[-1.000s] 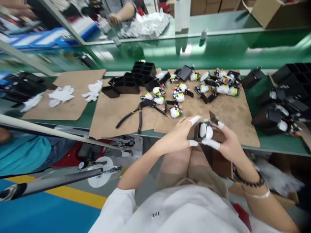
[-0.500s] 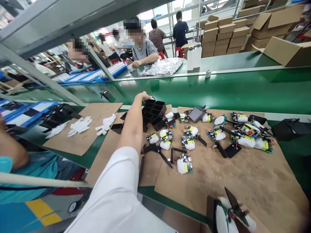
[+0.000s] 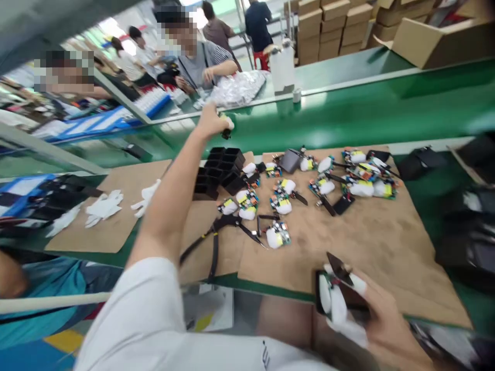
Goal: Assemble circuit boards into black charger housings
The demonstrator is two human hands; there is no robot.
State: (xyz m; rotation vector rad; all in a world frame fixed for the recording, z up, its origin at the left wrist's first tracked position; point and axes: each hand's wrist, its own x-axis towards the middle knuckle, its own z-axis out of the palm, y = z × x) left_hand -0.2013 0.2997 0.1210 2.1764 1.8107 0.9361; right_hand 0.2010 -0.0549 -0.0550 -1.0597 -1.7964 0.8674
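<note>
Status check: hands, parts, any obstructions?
Left hand over green belt, holding a small part. Right hand gripping a black box, white lumps at its mouth. Pliers and loose boards on cardboard.

Flat green PCBs [image 3: 285,233] on tan cardboard sheet [image 3: 386,232], behind & R of black long-nosed metal pliers [image 3: 225,221]. Black rectangular plastic cases [image 3: 222,166] L of PCBs, white fabric gloves [image 3: 103,208] further L. Long green belt [image 3: 340,112] behind cardboard.
</note>
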